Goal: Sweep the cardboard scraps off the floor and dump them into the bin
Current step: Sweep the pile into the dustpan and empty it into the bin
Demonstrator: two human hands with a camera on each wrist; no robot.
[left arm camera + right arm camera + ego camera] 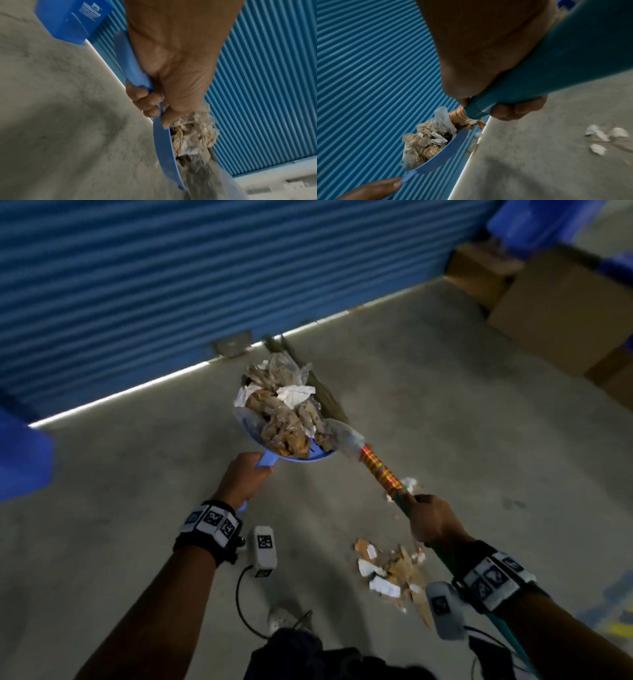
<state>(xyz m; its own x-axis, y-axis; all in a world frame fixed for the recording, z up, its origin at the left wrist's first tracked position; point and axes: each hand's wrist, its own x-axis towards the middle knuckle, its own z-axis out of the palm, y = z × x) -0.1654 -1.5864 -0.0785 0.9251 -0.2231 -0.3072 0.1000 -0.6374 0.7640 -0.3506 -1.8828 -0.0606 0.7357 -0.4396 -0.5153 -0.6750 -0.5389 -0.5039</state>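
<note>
My left hand [244, 477] grips the handle of a light-blue dustpan [270, 458], lifted off the floor and heaped with cardboard and paper scraps [284, 412]. My right hand [433, 520] holds a broom [380, 467] by its teal handle; the brush lies against the far side of the heap. In the left wrist view the fingers [144, 100] wrap the dustpan handle [130, 60]. In the right wrist view my right hand [488, 83] clasps the broom handle [556, 65] above the full dustpan [440, 155]. More scraps [394, 573] lie on the floor below my right hand.
A blue roller shutter [171, 278] closes the far side. Cardboard boxes [561, 302] stand at the right. A blue bin's edge [20, 460] shows at the left, its corner [68, 20] in the left wrist view. A few white scraps [599, 136] lie on the grey concrete floor [445, 405].
</note>
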